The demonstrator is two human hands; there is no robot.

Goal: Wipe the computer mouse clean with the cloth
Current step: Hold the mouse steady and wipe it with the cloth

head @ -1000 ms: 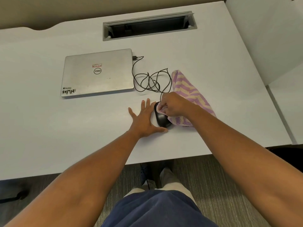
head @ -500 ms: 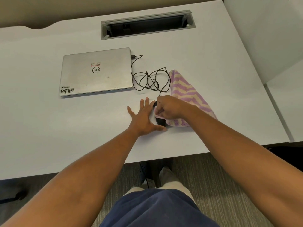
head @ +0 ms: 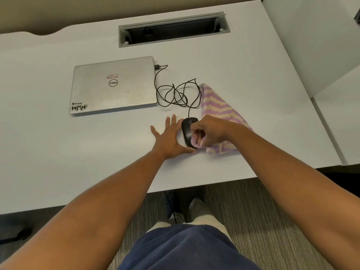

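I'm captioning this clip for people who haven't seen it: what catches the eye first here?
Two bare arms reach to the middle of the white desk, where the right hand rubs a bunched purple-and-cream striped cloth on a black wired mouse. The left hand lies flat, fingers spread, against the mouse's left side. Behind, a closed silver laptop sits beside the tangled mouse cable.
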